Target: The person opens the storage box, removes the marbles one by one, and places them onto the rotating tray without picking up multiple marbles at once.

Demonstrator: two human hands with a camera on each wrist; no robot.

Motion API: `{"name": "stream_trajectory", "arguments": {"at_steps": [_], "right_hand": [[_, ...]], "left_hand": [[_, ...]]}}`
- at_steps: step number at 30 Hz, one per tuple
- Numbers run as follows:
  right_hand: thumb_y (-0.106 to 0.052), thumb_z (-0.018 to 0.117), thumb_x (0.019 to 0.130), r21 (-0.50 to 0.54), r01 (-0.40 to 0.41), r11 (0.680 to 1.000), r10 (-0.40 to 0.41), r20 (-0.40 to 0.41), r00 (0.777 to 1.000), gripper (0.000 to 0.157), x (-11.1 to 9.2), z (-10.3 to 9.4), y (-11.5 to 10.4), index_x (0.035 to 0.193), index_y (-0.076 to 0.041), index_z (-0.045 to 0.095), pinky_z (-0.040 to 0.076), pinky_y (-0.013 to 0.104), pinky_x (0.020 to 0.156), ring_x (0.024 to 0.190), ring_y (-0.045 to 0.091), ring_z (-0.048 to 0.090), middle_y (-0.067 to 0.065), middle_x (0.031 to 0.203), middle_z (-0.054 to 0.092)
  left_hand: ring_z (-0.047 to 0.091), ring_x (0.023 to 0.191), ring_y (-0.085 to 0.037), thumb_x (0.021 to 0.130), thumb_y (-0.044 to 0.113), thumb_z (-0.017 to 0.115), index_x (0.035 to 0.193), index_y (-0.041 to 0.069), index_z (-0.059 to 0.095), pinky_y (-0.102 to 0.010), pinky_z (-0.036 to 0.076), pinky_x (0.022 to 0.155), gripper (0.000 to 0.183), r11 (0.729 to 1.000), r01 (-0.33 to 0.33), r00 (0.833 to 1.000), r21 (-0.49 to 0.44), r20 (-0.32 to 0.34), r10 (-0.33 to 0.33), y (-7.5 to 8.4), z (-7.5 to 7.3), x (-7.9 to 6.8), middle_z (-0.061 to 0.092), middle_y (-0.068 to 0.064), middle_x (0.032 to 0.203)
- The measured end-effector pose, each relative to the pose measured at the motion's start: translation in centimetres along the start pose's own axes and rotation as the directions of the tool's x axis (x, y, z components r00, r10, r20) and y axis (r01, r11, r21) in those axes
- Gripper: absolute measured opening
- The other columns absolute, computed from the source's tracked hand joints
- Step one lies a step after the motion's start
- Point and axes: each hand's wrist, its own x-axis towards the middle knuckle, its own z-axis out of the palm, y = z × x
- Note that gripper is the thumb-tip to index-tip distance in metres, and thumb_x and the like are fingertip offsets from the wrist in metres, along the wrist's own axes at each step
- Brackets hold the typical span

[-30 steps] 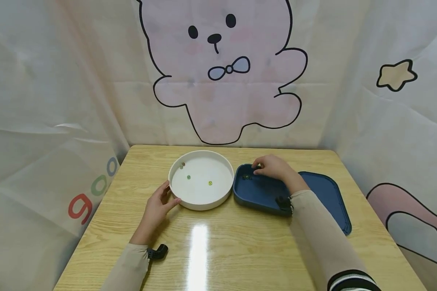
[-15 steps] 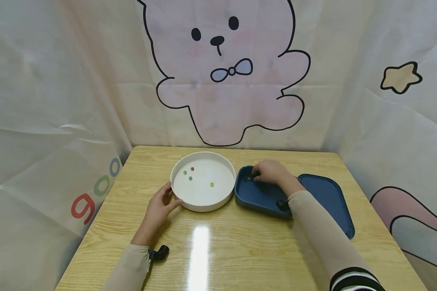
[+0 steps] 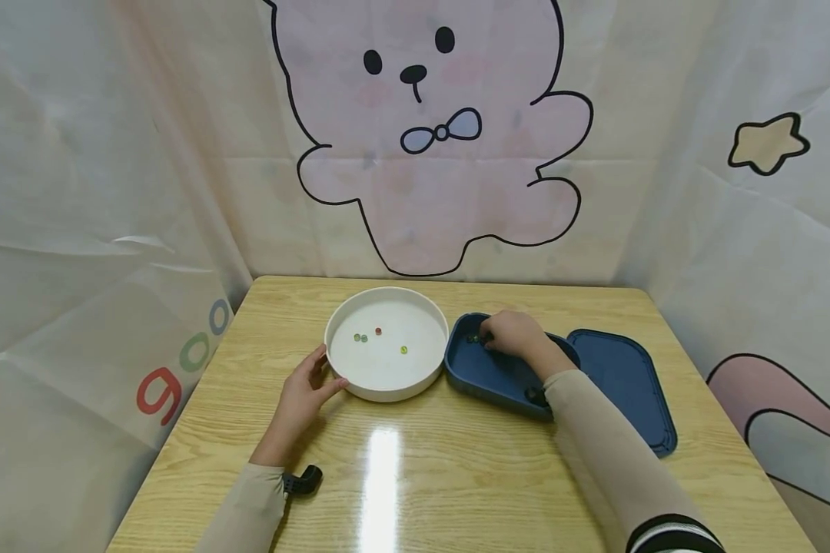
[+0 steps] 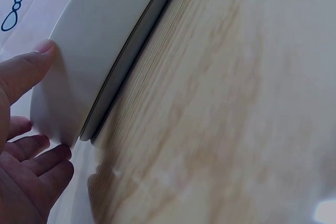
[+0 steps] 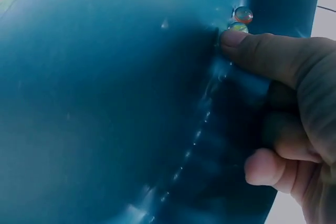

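My left hand rests at the near left side of a round white dish, thumb on its outer wall and fingertips at its lower edge in the left wrist view. A red marble, a yellow one and two greenish marbles lie inside. My right hand reaches into a dark blue box. In the right wrist view its thumb touches a clear marble with a yellow-green swirl, beside an orange-swirled marble. The index fingertip is hidden behind the thumb, so I cannot tell whether they pinch a marble.
A blue lid lies flat right of the box, partly under the right forearm. Dish and box stand side by side near the back of the wooden table. Printed curtains enclose the table at the back and sides.
My right hand has gone lower into the box, from its far rim toward the marbles. In the dish the red marble has rolled right and forward. My left hand stays at the dish.
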Motion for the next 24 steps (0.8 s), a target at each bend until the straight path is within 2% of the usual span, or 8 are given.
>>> {"name": "stream_trajectory", "arguments": {"at_steps": [4,9,14,18,24], "right_hand": [[-0.032,0.079,0.091,-0.009,-0.018,1.0,0.018,-0.006,1.0,0.017,0.1,0.3,0.0,0.105,-0.023,0.076,0.06,0.042,0.076,0.085,0.017,0.069,-0.003,0.101,0.075],[-0.033,0.079,0.091,0.002,0.006,1.0,-0.006,-0.019,1.0,0.014,0.1,0.7,0.2,0.101,-0.025,0.077,0.06,0.041,0.073,0.08,0.015,0.067,-0.005,0.098,0.075],[-0.035,0.078,0.093,0.145,0.003,0.989,0.003,-0.043,0.999,0.014,-0.1,0.6,0.7,0.102,-0.025,0.076,0.057,0.037,0.073,0.078,0.01,0.063,-0.008,0.096,0.073],[-0.032,0.077,0.093,0.281,0.009,0.96,0.008,-0.06,0.998,0.017,-0.2,0.2,0.9,0.106,-0.021,0.076,0.055,0.038,0.073,0.079,0.012,0.062,-0.005,0.096,0.072],[-0.028,0.077,0.094,0.394,0.037,0.918,0.0,-0.095,0.996,0.018,-0.5,-0.4,1.3,0.109,-0.017,0.077,0.054,0.035,0.073,0.079,0.011,0.061,-0.005,0.093,0.071]], "left_hand": [[0.037,0.15,-0.032,0.09,0.024,0.081,0.161,0.009,0.032,-0.042,0.036,0.122,0.088,1.0,0.003,1.0,0.015,0.0,-0.003,0.1,0.0,-0.1,0.038,-0.014,0.163],[0.038,0.15,-0.032,0.09,0.023,0.082,0.161,0.009,0.032,-0.043,0.036,0.122,0.087,1.0,0.006,1.0,0.02,-0.003,-0.006,0.0,0.0,0.0,0.039,-0.015,0.162],[0.039,0.149,-0.033,0.09,0.023,0.082,0.161,0.01,0.033,-0.044,0.037,0.122,0.088,1.0,0.004,1.0,0.022,-0.006,-0.004,0.1,0.0,0.0,0.04,-0.015,0.162],[0.039,0.149,-0.034,0.089,0.027,0.083,0.161,0.009,0.033,-0.045,0.037,0.121,0.089,1.0,-0.002,1.0,0.021,-0.011,0.002,-0.1,-0.1,0.0,0.04,-0.015,0.161],[0.04,0.148,-0.035,0.088,0.027,0.083,0.16,0.008,0.034,-0.048,0.037,0.121,0.09,1.0,-0.015,1.0,0.013,-0.016,0.015,-0.1,0.0,0.0,0.041,-0.016,0.16]]}}
